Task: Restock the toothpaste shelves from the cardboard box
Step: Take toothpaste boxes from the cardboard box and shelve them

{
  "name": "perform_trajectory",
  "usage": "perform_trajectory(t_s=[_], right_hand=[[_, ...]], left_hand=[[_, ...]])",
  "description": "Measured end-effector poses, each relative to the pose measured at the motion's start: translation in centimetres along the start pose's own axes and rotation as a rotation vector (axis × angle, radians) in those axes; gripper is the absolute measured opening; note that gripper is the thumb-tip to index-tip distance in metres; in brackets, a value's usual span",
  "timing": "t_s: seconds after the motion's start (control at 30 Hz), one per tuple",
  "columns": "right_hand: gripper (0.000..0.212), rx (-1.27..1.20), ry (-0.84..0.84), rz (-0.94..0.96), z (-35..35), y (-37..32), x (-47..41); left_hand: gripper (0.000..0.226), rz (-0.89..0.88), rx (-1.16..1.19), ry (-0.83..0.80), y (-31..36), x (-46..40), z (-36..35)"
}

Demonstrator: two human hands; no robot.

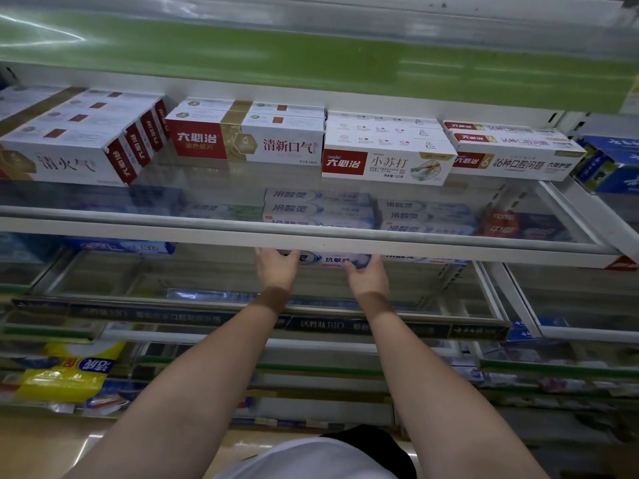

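A white and blue toothpaste box (pixel 332 260) lies lengthwise on the second shelf, just under the white front rail of the upper glass shelf (pixel 311 236). My left hand (pixel 276 267) holds its left end and my right hand (pixel 367 275) grips its right end, fingers curled on it. The rail hides my fingertips and the box's top. More boxes of the same blue and white kind (pixel 318 207) are stacked behind, seen through the glass. No cardboard box is in view.
The upper shelf carries rows of red and white toothpaste boxes (pixel 242 141), (pixel 383 165), (pixel 511 160). Blue boxes (pixel 612 167) stand at far right. A yellow packet (pixel 69 371) lies on a low shelf at left. The glass shelf (pixel 207 281) beside my hands is bare.
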State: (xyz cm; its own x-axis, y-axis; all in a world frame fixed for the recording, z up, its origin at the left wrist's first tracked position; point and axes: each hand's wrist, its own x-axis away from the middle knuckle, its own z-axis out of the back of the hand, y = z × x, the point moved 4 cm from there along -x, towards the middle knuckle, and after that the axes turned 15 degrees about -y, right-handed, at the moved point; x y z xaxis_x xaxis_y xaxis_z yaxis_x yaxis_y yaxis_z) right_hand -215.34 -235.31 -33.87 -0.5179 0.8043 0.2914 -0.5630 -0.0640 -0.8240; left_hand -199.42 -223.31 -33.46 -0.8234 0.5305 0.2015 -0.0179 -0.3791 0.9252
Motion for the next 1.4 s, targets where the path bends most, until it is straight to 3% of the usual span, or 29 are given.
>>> perform_trajectory(t_s=[0.1, 0.3, 0.47, 0.83, 1.07, 1.23, 1.4], right_hand=[[0.031, -0.021, 0.003, -0.004, 0.0, 0.1, 0.0], [0.029, 0.014, 0.04, 0.01, 0.2, -0.2, 0.4], [0.028, 0.044, 0.038, -0.006, 0.1, -0.5, 0.6], [0.023, -0.138, 0.084, 0.003, -0.1, 0.4, 0.1], [0.021, -0.097, 0.083, -0.016, -0.1, 0.5, -0.1], [0.018, -0.057, 0.079, -0.016, -0.2, 0.3, -0.3], [0.021, -0.129, 0.01, -0.002, 0.1, 0.5, -1.1]], left_hand=[[0.052, -0.004, -0.049, -0.009, -0.2, -0.3, 0.0], [0.085, 0.006, -0.172, -0.056, -0.7, -1.0, -0.4], [0.069, -0.042, -0.156, -0.051, -0.7, -1.0, -0.4], [0.095, -0.029, -0.075, -0.081, -1.0, -0.8, -0.5], [0.11, -0.063, 0.043, -0.066, -1.6, -1.0, -0.2], [0.104, -0.048, -0.003, -0.075, -1.6, -1.4, -0.6], [0.115, -0.034, -0.019, -0.073, -1.2, -1.3, -0.4]])
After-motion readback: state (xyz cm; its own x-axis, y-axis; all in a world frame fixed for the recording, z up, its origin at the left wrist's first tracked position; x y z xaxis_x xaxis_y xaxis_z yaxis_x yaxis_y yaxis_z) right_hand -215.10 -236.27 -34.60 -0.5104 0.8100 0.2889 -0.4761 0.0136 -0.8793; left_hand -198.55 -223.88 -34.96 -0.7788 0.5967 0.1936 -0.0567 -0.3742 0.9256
